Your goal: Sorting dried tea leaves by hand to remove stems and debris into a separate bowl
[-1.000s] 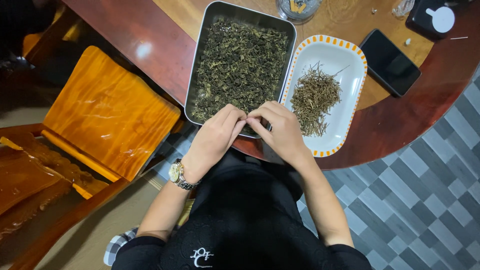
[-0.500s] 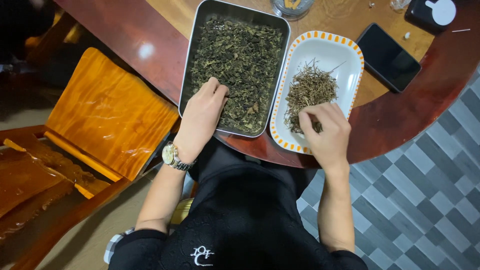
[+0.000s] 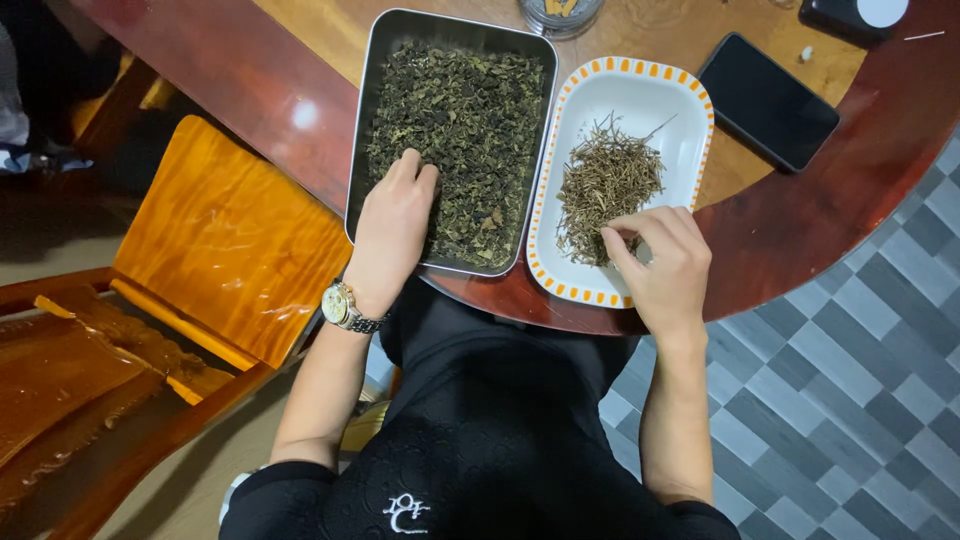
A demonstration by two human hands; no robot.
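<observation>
A rectangular metal tray (image 3: 372, 80) on the round wooden table holds a bed of dark dried leaves (image 3: 470, 120). My left hand (image 3: 392, 225), with a wristwatch, lies flat on the leaves at the tray's near left corner. To its right stands a white dish with an orange-patterned rim (image 3: 640, 85) holding a pile of thin brown stems (image 3: 608, 185). My right hand (image 3: 662, 265) hovers over the dish's near edge, its fingertips pinched together at the pile; whether it holds a stem is too small to tell.
A black phone (image 3: 768, 100) lies right of the dish. A glass jar (image 3: 560, 12) stands behind the tray, a dark object (image 3: 850, 15) at the far right. A wooden chair (image 3: 230, 240) stands to my left. Grey checkered floor (image 3: 850, 400) lies right.
Both hands were together at the tray's near edge. The left one went onto the leaves; the right one moved over to the white dish and the stems.
</observation>
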